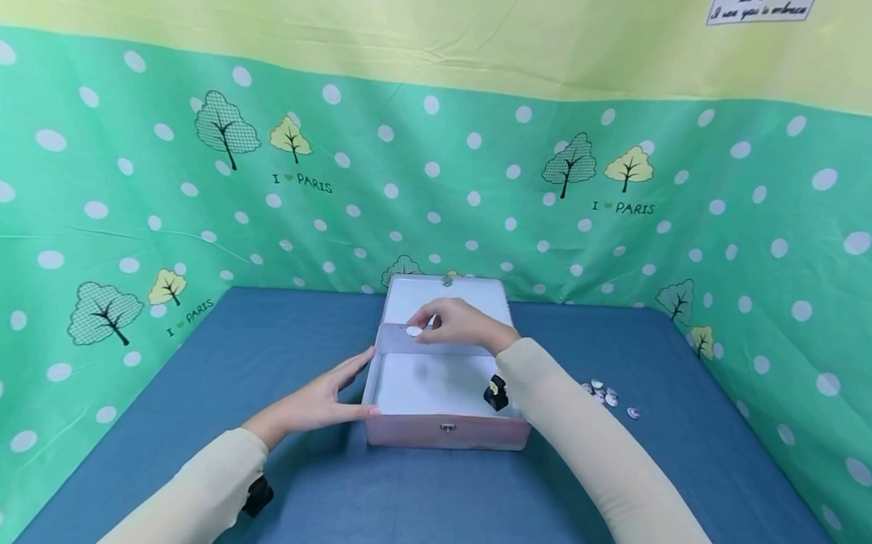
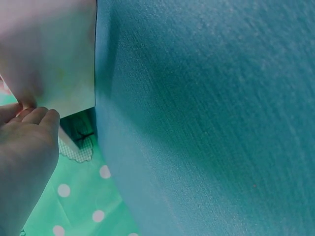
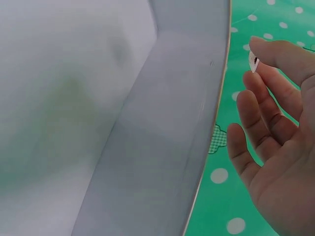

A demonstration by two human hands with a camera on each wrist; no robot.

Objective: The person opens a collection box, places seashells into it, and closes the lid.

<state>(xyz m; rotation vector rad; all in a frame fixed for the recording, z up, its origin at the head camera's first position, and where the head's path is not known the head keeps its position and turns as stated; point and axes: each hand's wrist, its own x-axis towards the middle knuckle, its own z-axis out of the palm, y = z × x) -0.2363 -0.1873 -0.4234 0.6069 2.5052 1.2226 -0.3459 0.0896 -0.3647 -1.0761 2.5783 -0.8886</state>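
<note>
"Blue tabletop [image 1: 367, 512], dotted curtain [image 1: 379, 237] behind. Your box [image 1: 447, 431]?"
"Lid [image 1: 420, 298] back, white inside. My left hand [image 1: 321, 397] touches its side, fingers straight; my right hand [image 1: 459, 320] pinches a white disc [image 1: 414, 331] above it."

A curtained-off tabletop corner, polka-dot tree-print fabric [image 1: 439, 193] on three sides of a blue table [image 1: 396, 506].
</note>
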